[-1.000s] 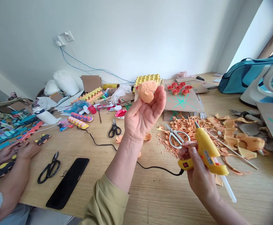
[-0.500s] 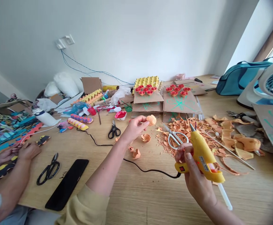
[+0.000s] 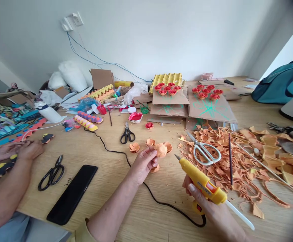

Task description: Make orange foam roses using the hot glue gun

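1. The orange piece (image 3: 161,150), a small rounded cup, is held low among similar orange cups (image 3: 134,147); whether it touches the one behind it cannot be told. One second ago it was raised high against the wall, so it has come down to where the others lie.
2. The left hand (image 3: 143,162) pinches the piece by its edge between thumb and fingers.
3. The right hand (image 3: 208,206) is closed around the yellow glue gun (image 3: 199,178). Its nozzle, pointing more steeply upward earlier, now tips leftward, near the piece but apart from it. That seems to put piece and nozzle within easy reach of each other; no glue can be made out.
4. Just right of the cups, white-handled scissors (image 3: 206,155) lie on orange scraps (image 3: 244,178).
5. Beyond the cups, a red flower (image 3: 149,125) sits on the surface (image 3: 146,222).
6. Far left, a co-worker's hands (image 3: 30,149) stay by a black-and-yellow strip (image 3: 2,166).
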The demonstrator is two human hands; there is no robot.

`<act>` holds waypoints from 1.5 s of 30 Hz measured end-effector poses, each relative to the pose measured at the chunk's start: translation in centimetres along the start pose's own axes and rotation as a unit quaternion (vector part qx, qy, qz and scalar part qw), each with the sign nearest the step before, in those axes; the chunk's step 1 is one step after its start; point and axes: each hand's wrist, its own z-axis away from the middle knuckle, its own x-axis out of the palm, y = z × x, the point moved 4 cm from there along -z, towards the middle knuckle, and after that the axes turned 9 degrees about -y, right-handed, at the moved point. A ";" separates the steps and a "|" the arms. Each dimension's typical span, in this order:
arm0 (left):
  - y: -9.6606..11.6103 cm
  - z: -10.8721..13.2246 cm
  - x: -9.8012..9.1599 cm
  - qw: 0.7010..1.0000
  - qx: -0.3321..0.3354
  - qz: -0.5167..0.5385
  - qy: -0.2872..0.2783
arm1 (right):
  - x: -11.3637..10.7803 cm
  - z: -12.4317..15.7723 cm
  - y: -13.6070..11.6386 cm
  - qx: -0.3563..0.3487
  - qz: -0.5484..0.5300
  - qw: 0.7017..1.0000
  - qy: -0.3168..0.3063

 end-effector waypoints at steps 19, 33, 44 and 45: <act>-0.4 1.5 1.8 0.997 -0.034 -0.075 -0.002 | -0.3 0.4 0.3 -0.035 0.107 0.993 0.048; -0.3 1.7 2.3 0.978 0.007 -0.206 -0.031 | -1.2 1.6 4.8 0.009 0.108 0.990 0.086; 0.3 2.0 2.7 0.959 0.037 -0.277 -0.037 | -0.3 1.8 3.9 0.017 0.096 0.982 0.161; 0.3 2.0 2.7 0.958 0.039 -0.283 -0.036 | -0.3 1.7 3.8 0.012 0.100 0.984 0.146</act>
